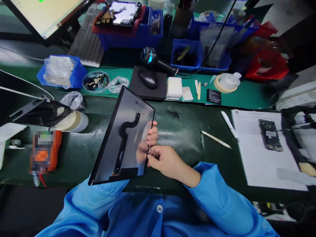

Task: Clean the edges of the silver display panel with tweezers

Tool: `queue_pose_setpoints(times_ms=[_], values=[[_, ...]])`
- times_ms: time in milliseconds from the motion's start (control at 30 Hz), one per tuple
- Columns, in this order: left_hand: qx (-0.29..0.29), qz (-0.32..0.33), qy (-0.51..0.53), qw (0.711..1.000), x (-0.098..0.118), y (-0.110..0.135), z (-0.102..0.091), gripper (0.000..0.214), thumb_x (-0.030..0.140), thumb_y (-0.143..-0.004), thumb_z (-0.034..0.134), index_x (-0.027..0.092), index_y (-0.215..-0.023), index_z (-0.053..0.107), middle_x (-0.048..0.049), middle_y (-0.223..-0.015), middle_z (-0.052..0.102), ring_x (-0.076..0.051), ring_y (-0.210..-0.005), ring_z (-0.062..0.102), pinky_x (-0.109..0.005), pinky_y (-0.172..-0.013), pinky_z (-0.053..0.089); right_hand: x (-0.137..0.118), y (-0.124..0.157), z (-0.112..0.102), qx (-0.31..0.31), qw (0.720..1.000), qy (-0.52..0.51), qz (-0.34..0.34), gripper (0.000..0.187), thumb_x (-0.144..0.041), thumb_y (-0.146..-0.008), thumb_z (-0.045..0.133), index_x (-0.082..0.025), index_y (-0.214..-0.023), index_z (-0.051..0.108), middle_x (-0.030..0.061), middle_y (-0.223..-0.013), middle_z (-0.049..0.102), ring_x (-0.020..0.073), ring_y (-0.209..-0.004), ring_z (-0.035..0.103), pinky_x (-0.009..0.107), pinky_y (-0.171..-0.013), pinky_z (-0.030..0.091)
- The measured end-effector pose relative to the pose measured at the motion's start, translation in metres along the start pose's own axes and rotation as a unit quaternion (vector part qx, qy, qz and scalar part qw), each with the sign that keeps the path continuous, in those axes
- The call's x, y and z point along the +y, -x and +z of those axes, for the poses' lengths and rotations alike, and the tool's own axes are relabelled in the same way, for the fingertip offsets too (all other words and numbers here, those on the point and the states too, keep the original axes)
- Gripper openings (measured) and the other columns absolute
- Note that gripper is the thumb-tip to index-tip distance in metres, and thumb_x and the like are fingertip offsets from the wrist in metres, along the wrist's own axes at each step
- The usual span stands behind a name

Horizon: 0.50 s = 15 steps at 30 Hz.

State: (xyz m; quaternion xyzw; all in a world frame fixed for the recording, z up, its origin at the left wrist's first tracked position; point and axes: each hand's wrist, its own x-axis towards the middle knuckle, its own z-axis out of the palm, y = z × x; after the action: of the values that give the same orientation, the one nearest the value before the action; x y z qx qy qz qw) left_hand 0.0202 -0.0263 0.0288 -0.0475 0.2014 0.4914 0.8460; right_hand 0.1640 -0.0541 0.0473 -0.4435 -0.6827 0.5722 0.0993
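**Thin Tool Met Panel's Edge at Workbench**

The left hand's fingers (152,135) curled around the right edge of a flat display panel (133,144), gripping it at a tilt above the bench (184,140); the rest of that hand was hidden behind the panel. Just below them, the right hand (169,161) pinched a thin tool (154,152), its tip at the same edge; whether it touched could not be told. The panel stretched left of the fingertips, its lower end near the bench's front edge. To their right, dark bench top ran to a pale stick (216,140), then a white pen (229,125) and a paper sheet (249,161) bearing a dark electronic assembly (270,135).

Beyond the fingers, black scraps (173,114) lay short of a green mat (249,92). Farther left, a round dish (95,92) held small mixed parts; beside it, a blue bin (80,74) held clear plastic packets. Ahead and slightly right, near a scanner (158,62), a second blue bin (185,68) held dark pieces and a yellowish strip (183,53).
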Motion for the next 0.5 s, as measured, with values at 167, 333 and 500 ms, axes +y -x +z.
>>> queue_pose_setpoints(times_ms=[167, 333, 500], values=[[0.033, -0.024, 0.004, 0.999, 0.002, -0.007, -0.012, 0.043, 0.03, -0.108, 0.022, 0.018, -0.087, 0.057, 0.0053, -0.061, 0.029, -0.007, -0.042, 0.016, -0.016, -0.034, 0.018, -0.002, 0.0, -0.003, -0.023, 0.997, -0.072, -0.008, 0.027, -0.018, -0.089, 0.058, -0.018, -0.064, 0.068, -0.0039, -0.056, 0.058, 0.0091, -0.051, 0.041, 0.024, -0.052, 0.03], [0.018, -0.044, -0.014, 0.999, 0.006, -0.009, -0.017, 0.04, 0.035, -0.107, 0.027, 0.018, -0.089, 0.059, 0.005, -0.062, 0.03, -0.008, -0.044, 0.013, -0.021, -0.037, 0.018, -0.005, 0.001, -0.006, -0.035, 0.996, -0.087, -0.001, 0.025, -0.02, -0.088, 0.06, -0.018, -0.065, 0.068, -0.0026, -0.059, 0.06, 0.0093, -0.053, 0.042, 0.024, -0.053, 0.031], [-0.001, -0.004, -0.019, 1.0, 0.003, -0.016, -0.025, 0.041, 0.03, -0.107, 0.027, 0.017, -0.089, 0.061, 0.0054, -0.061, 0.029, -0.007, -0.044, 0.015, -0.019, -0.036, 0.015, -0.005, 0.001, -0.002, -0.02, 0.997, -0.078, 0.01, 0.026, -0.02, -0.086, 0.06, -0.019, -0.06, 0.059, -0.0027, -0.058, 0.06, 0.0091, -0.05, 0.038, 0.025, -0.05, 0.029]])
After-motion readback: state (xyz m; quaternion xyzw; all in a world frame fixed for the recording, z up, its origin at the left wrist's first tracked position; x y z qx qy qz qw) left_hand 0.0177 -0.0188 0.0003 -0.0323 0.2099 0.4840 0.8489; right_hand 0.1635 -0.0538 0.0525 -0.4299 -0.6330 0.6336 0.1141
